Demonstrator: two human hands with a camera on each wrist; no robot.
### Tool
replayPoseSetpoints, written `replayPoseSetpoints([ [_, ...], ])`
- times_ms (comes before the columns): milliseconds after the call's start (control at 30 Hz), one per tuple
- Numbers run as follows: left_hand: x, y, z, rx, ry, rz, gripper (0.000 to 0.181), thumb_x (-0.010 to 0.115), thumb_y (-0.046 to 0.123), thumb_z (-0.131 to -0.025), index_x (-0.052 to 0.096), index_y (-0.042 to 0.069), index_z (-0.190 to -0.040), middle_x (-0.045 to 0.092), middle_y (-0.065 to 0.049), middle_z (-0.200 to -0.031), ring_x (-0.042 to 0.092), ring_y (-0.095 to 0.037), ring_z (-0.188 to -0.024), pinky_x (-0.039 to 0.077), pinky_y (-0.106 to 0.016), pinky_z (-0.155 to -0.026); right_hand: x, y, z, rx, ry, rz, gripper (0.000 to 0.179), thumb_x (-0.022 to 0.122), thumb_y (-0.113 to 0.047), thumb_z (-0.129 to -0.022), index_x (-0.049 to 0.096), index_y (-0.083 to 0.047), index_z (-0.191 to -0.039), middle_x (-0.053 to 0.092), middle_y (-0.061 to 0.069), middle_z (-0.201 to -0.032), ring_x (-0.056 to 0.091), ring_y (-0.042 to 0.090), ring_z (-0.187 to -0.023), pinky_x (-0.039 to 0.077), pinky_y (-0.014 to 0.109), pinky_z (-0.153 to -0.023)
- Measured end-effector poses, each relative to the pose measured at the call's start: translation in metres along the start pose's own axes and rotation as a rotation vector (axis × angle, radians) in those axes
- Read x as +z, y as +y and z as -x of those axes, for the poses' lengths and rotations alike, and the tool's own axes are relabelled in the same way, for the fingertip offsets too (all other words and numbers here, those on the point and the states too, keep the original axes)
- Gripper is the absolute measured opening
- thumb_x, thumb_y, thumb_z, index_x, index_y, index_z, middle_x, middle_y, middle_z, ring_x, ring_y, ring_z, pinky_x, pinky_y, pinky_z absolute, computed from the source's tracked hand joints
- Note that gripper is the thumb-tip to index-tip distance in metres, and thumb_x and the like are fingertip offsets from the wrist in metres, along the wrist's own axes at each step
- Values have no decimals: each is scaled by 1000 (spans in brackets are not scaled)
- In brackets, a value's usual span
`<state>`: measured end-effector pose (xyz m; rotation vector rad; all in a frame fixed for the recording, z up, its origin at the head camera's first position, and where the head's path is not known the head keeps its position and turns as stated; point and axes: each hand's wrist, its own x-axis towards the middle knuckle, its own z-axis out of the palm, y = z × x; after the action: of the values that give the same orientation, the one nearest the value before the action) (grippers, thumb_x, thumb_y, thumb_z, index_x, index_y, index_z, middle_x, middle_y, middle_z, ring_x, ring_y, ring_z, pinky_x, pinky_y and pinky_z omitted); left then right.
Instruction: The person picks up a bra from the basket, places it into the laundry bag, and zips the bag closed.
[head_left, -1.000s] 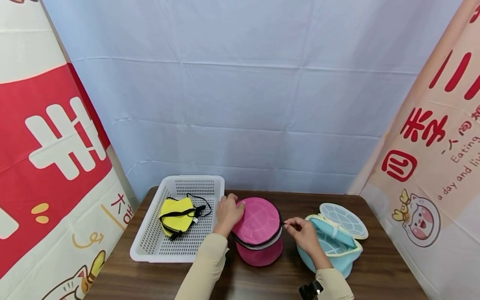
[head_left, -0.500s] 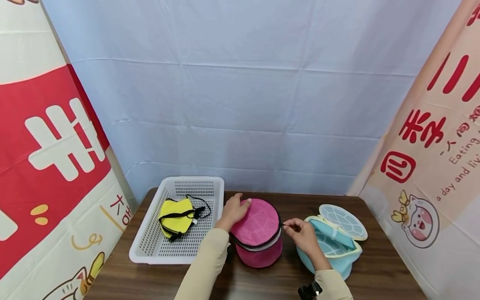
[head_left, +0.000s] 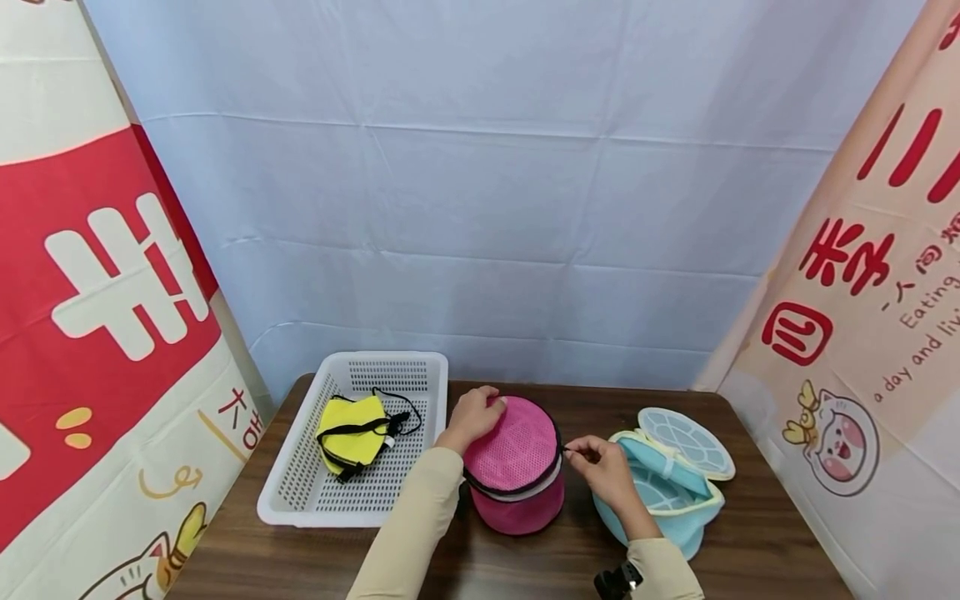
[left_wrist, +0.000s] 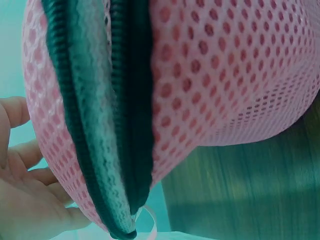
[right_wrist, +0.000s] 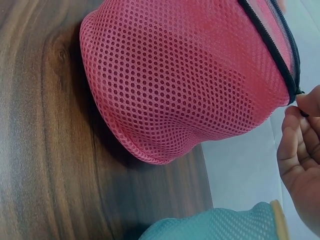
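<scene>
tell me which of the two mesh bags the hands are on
The pink bag: the left hand touches its top, the right hand pinches at its zip. The blue bag is in neither hand.

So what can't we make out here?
- Inside of the pink mesh bag, head view: covered by its lid.
- Zipper pull, right wrist view: mostly covered by the fingertips of the right hand, itself cut off by the right edge.
- Blue bag, right wrist view: cut off by the bottom edge.
- Underside of the yellow bundle, head view: hidden by the bundle itself.
</scene>
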<state>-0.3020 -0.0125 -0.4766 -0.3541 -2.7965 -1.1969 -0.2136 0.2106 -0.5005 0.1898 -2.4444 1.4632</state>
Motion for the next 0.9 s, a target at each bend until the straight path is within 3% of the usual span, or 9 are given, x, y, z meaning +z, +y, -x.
replayPoseSetpoints([
  [133, 1, 1, 1, 25, 12, 27, 30, 56, 21, -92, 63, 0, -113, 62, -12, -110, 55, -27, -105, 43, -40, -87, 0, 0, 0, 9, 0, 7, 4, 70, 0, -79, 69, -1, -83, 64, 3, -74, 50, 10, -62, 41, 25, -53],
  [300, -1, 1, 1, 39, 74, 59, 22, 57, 11, -90, 65, -1, -106, 64, -13, -102, 58, -28, -98, 46, -40, -82, 0, 2, 0, 38, 11, 16, 5, 69, 0, -80, 69, -2, -84, 63, 3, -75, 50, 11, -63, 42, 25, -55],
  [567, 0, -2, 4, -59, 99, 117, 16, 60, 14, -87, 69, 3, -94, 65, -8, -91, 59, -24, -89, 47, -37, -77, 0, 1, -1, 37, 16, 8, 5, 69, -1, -80, 69, -1, -85, 63, 3, -74, 51, 12, -63, 42, 25, -55],
  [733, 0, -7, 7, -120, 88, 207, 5, 65, 13, -83, 64, 8, -81, 58, -2, -77, 52, -18, -74, 43, -33, -68, -1, 0, -2, 28, 27, -2, 5, 68, 0, -80, 68, 2, -85, 63, 4, -73, 51, 11, -62, 43, 25, -54],
  [900, 0, -10, 9, -146, 76, 292, 5, 62, 10, -83, 59, 8, -81, 54, -2, -78, 48, -17, -73, 42, -32, -65, -2, 1, -2, 33, 28, 24, 6, 68, 1, -80, 68, -1, -85, 63, 4, -74, 51, 12, -63, 43, 25, -54],
])
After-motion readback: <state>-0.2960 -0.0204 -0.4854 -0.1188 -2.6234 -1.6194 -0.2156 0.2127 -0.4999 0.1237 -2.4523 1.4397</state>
